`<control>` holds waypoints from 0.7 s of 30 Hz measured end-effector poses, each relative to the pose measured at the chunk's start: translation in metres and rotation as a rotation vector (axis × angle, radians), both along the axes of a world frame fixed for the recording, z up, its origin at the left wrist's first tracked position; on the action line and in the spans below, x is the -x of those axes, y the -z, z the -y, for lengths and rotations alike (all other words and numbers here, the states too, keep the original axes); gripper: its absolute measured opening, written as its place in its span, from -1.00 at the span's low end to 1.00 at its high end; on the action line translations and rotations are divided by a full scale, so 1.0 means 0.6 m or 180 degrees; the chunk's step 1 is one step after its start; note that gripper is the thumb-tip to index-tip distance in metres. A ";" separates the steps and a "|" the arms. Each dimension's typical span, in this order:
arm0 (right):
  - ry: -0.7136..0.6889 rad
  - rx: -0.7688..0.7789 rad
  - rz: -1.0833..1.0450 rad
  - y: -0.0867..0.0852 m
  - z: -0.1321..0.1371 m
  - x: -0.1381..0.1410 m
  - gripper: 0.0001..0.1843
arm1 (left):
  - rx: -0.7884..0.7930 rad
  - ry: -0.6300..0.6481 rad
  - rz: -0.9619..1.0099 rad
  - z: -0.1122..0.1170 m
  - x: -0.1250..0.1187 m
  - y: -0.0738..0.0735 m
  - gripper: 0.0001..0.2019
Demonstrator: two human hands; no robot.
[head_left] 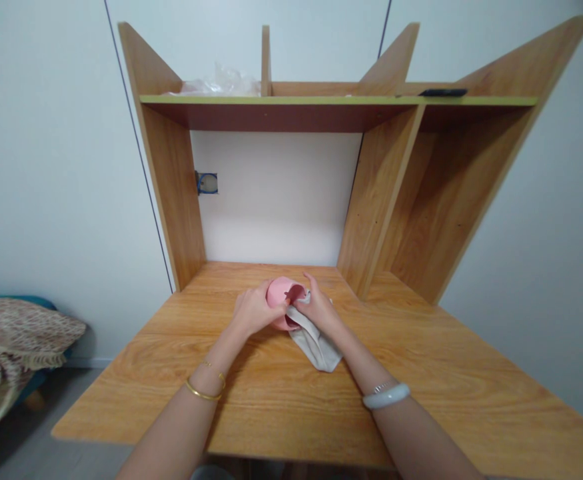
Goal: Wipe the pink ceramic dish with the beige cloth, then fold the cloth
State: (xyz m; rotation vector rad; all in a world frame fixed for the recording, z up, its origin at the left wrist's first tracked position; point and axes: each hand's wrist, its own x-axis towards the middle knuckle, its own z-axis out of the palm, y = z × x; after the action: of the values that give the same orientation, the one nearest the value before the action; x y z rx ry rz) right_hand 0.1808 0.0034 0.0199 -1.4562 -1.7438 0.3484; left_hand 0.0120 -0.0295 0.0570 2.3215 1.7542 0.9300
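A pink, rounded container that looks like a cup lies tilted over the desk, its mouth toward the right. My left hand is wrapped round its left side, with the thumb near the rim. A pale grey cloth is gripped by my right hand at the mouth of the cup. Part of the cloth hangs down to the right and reaches the desk. The right fingertips are partly hidden by the cup and cloth.
The wooden desk carries a shelf unit at its back. Clear plastic wrapping and a flat black object sit on the upper shelf. A wall socket opening shows behind. A patterned blanket lies at far left.
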 end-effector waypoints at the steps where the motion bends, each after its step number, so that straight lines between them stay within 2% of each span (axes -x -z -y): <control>1: -0.0022 -0.0029 0.0008 0.001 -0.001 -0.001 -0.18 | 0.0006 -0.0011 -0.0032 0.001 -0.001 -0.001 -0.42; 6: -0.0263 -0.0241 -0.0031 0.006 -0.005 -0.009 -0.16 | 0.0012 -0.0039 -0.0342 0.009 -0.006 -0.004 -0.45; 11: -0.0517 -0.0260 -0.0102 0.007 -0.004 -0.017 -0.24 | 0.0005 0.0030 -0.0425 0.011 -0.012 0.004 -0.45; 15: -0.0486 -0.0399 -0.0296 0.000 0.001 -0.017 -0.27 | 0.0002 0.0105 -0.0007 0.007 -0.012 0.010 -0.42; 19: -0.0257 -0.0574 -0.0640 -0.006 0.004 -0.010 -0.28 | -0.0107 0.0125 0.0724 -0.004 -0.006 0.015 -0.41; 21: -0.0181 -0.0628 -0.0804 -0.004 0.003 -0.008 -0.30 | -0.0151 0.0283 0.1147 -0.011 -0.005 0.020 -0.41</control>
State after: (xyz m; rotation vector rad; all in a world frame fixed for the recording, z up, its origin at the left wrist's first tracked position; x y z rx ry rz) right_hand 0.1854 0.0018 0.0224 -1.1706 -1.5702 0.3628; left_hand 0.0148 -0.0228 0.0450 2.0731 1.4875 1.2891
